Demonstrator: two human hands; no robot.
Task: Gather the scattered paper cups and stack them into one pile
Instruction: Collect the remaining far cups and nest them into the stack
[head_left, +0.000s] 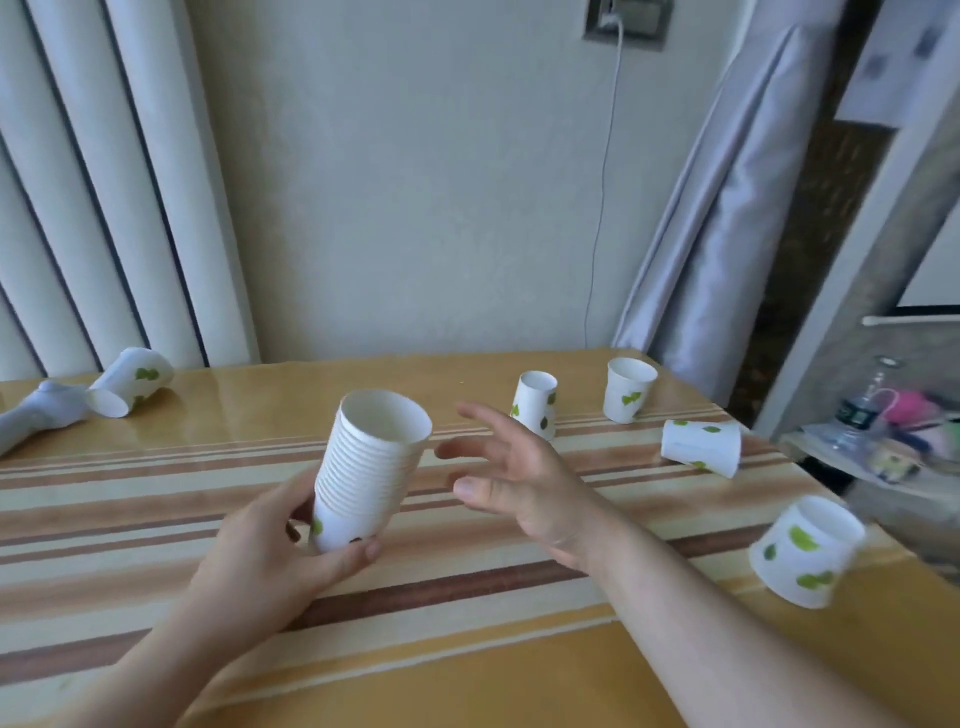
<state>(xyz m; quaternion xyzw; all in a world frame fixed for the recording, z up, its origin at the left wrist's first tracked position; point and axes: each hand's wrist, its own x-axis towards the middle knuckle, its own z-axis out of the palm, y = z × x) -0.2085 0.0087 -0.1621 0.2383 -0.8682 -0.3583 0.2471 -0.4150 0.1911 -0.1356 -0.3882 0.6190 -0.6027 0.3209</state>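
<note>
Five loose cups (700, 447) ring the left hand's (260, 566) stack (371, 467).

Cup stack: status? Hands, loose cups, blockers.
Left hand holds cup stack. Right hand open, empty. Five loose cups remain on table. Nothing blocking.

Bare forearms (675, 597), no sleeves.

Stack of cups (371, 467) — matt white paper, ribbed by nested rims, green leaf print. Surface (467, 649) — glossy, smooth, striped, reflecting light. Curtain (727, 218) — soft grey cloth, slight sheen. Wall (415, 182) matt, faintly textured.
</note>
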